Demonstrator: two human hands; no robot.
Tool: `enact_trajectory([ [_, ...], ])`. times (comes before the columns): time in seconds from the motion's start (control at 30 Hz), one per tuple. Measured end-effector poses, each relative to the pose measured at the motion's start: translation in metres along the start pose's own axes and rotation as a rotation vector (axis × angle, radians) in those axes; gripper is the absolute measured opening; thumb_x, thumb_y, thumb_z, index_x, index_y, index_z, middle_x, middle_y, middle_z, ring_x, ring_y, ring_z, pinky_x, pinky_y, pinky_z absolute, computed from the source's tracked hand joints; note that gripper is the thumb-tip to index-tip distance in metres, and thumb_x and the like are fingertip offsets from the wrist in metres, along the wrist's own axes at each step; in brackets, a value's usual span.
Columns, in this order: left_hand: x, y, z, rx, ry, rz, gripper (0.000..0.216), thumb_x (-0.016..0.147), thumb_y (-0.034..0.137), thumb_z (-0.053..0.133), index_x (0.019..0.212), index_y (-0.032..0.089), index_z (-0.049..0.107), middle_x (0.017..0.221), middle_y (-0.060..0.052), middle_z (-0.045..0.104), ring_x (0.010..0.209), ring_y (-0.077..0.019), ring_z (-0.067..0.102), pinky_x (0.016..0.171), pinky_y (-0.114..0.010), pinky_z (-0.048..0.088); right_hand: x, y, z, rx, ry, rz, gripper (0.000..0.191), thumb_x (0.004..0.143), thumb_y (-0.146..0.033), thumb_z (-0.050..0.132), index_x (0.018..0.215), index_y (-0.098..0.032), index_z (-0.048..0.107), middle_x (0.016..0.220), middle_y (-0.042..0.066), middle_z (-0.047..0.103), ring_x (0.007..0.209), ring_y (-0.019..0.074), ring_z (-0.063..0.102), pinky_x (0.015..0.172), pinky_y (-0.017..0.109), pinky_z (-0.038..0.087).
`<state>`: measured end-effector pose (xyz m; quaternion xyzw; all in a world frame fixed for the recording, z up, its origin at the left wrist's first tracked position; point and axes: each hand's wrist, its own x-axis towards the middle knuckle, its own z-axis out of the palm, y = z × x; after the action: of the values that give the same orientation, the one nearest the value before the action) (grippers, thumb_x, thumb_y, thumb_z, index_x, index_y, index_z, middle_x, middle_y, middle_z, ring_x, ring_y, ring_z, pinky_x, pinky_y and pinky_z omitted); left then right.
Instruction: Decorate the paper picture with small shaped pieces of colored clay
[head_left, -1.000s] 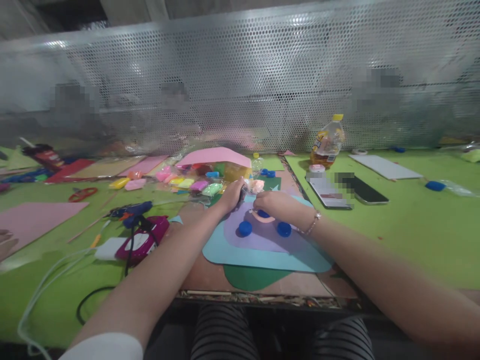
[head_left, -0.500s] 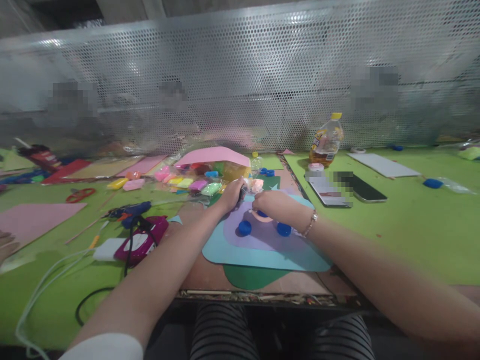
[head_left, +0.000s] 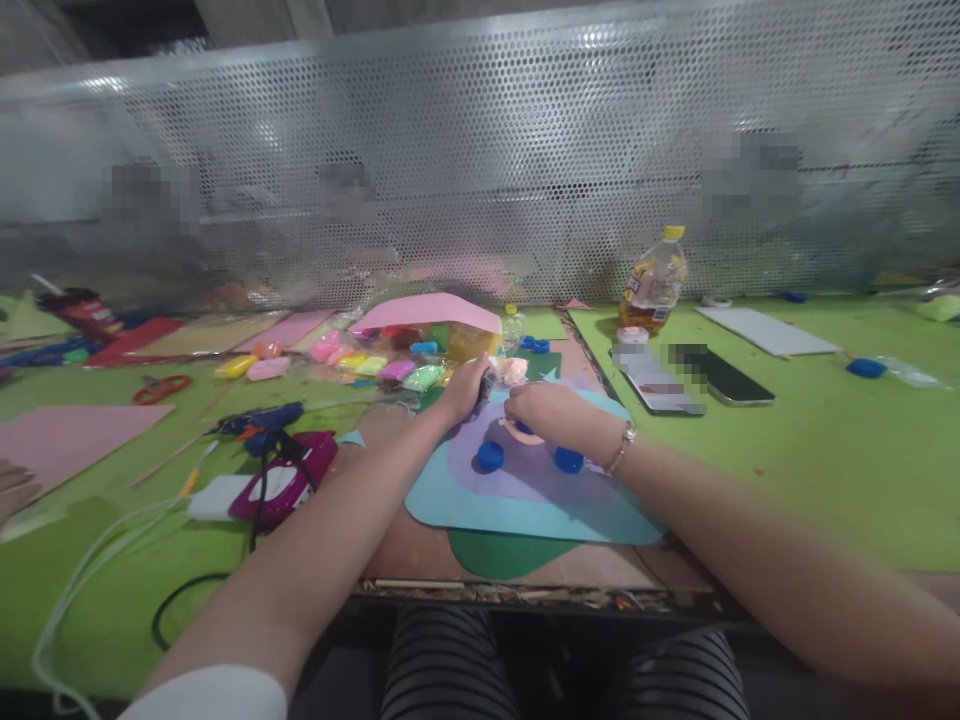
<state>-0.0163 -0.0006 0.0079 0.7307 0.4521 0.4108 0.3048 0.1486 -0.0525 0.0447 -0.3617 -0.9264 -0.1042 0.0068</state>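
Observation:
Over a light blue sheet with a lilac sheet on it, both my hands are close together. My left hand is closed at the sheet's far left, around a small dark thing with a clear edge; its kind cannot be made out. My right hand has its fingers curled in a pinch, pointing left; what they hold is hidden. Just below those fingertips lies a pale pink curved strip, partly covered by the hand. Two blue round pieces sit on the lilac sheet. A pale pink lump shows between the hands.
Left are a blue glue gun, a magenta device with cables, red scissors and another person's hand. Colourful clay packets lie behind. Right are two phones and a drink bottle. A perforated metal screen stands behind.

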Motion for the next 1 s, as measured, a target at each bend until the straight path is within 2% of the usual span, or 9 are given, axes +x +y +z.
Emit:
enact_trajectory([
  [0.43,0.0,-0.001,0.0,-0.008,-0.004,-0.004,0.058,0.091,0.048,0.013,0.063,0.017,0.054,0.043,0.003,0.043,0.04,-0.0093,0.041,0.048,-0.023,0.034,-0.003,-0.002,-0.007,-0.014,-0.043,0.044,0.023,0.085,-0.025,0.047,0.077,-0.012,0.064,0.08,0.013,0.064,0.071,0.0213,0.061,0.056,0.027,0.036],
  [0.63,0.0,0.0,0.0,0.037,0.003,-0.004,0.061,0.09,0.049,0.012,0.061,0.017,0.055,0.045,0.002,0.045,0.043,-0.0098,0.042,0.049,-0.023,0.034,0.0,-0.008,-0.01,-0.021,-0.097,0.063,0.019,0.083,-0.014,0.047,0.079,-0.01,0.066,0.081,0.015,0.064,0.072,0.0222,0.062,0.061,0.029,0.04],
  [0.83,-0.001,0.002,0.0,0.031,0.004,0.008,0.058,0.091,0.045,0.013,0.06,0.017,0.053,0.044,0.002,0.045,0.043,-0.0096,0.042,0.049,-0.023,0.034,0.0,-0.005,-0.005,-0.02,-0.057,0.023,0.019,0.084,-0.015,0.046,0.079,-0.01,0.064,0.081,0.013,0.064,0.073,0.0208,0.061,0.062,0.028,0.039],
  [1.0,0.0,-0.001,0.003,0.006,-0.017,-0.066,0.056,0.089,0.05,0.016,0.058,0.018,0.049,0.045,0.002,0.044,0.042,-0.0098,0.041,0.046,-0.023,0.033,-0.003,0.0,-0.002,-0.002,-0.022,-0.016,0.025,0.086,-0.023,0.044,0.077,-0.011,0.064,0.078,0.013,0.063,0.07,0.0195,0.059,0.06,0.028,0.037],
])
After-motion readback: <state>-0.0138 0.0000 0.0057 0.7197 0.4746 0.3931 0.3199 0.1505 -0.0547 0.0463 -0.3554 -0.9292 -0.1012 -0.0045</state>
